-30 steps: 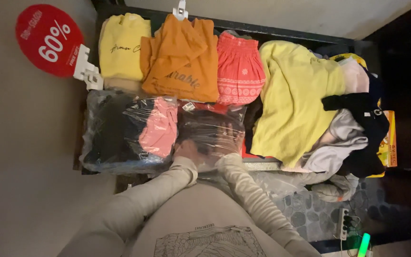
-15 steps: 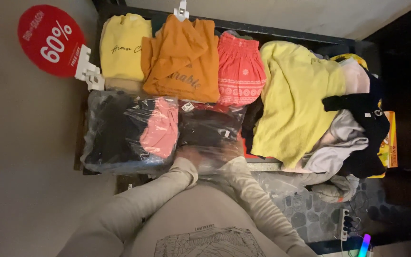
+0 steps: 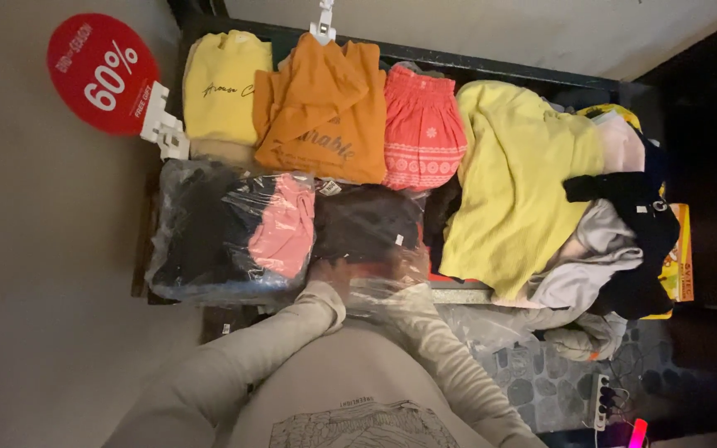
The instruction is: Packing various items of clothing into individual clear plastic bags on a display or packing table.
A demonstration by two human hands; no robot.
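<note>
Hands: my left hand (image 3: 335, 274) grips the near edge of the bagged dark garment (image 3: 367, 228); right hand hidden beneath, grip unclear.

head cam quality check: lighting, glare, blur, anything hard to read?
Head view: dim, warm light, dark at the right edge; glare streaks on the clear plastic bag of dark clothes that both hands grip; left hand shows only partly, right hand is hidden behind the plastic; mild softness overall, the orange sweatshirt and red round sign stay legible.
</note>
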